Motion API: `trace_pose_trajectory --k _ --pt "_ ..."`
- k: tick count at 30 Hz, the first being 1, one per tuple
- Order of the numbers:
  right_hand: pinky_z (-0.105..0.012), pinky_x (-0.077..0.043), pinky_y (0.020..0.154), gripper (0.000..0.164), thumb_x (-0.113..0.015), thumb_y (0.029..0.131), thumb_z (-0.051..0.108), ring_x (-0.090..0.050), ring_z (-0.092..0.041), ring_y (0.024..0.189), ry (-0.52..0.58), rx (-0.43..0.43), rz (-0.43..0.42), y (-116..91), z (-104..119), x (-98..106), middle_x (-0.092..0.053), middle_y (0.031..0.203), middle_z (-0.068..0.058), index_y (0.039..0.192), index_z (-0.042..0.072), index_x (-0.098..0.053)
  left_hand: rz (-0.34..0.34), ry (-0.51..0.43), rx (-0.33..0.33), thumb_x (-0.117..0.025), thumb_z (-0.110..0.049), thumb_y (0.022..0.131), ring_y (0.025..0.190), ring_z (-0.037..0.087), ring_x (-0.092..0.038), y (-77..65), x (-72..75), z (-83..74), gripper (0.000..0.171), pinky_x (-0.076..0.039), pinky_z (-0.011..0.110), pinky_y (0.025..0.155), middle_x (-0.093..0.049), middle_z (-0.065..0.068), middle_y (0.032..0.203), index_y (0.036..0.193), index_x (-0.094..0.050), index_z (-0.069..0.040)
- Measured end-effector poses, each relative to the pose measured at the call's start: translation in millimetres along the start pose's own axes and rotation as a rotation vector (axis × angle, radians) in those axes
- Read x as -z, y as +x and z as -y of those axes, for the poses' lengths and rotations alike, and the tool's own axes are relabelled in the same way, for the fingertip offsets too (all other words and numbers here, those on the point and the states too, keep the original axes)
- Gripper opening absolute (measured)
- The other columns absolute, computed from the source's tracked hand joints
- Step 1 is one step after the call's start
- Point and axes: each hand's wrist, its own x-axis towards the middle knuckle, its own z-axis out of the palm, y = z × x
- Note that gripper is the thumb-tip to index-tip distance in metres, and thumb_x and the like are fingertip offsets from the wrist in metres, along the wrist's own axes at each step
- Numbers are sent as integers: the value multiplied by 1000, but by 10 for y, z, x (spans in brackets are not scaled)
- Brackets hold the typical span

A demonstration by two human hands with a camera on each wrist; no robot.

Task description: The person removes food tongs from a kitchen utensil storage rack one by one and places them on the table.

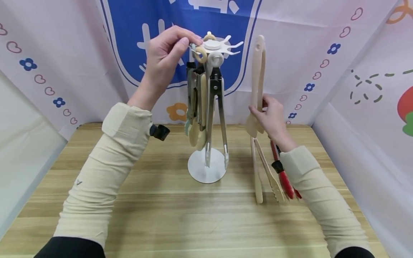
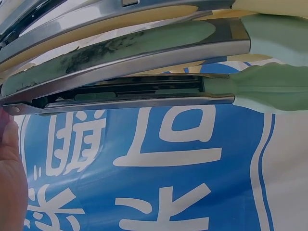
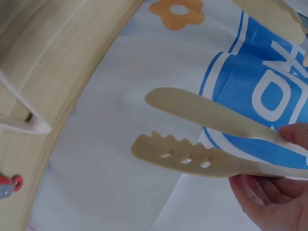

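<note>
A white hanging rack with curved hooks stands on a round base, with several tongs hanging around its post. My left hand pinches at a hook on the rack's left side, right beside the ring of pale green tongs. In the left wrist view, those green-and-steel tongs stretch away from the hand. Steel tongs with a black joint hang at the front of the rack, legs apart. To the right, my right hand grips beige tongs with their tips down; one jaw is serrated and slotted.
On the wooden table at right lie other beige tongs, legs spread, and red tongs, partly behind my right forearm. A printed cloth backdrop rises behind the table.
</note>
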Motion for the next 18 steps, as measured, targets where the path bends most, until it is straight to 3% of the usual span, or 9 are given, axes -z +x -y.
trace_pose_trajectory --k 18 --pt "-43 -52 74 34 -62 85 19 -58 -33 86 -109 -33 -16 -106 -366 213 -60 96 -24 105 -8 -56 4 14 3 -39 6 87 96 11 -56 -1 -3 -12 23 -44 31 89 -63 -5 93 92 -60 12"
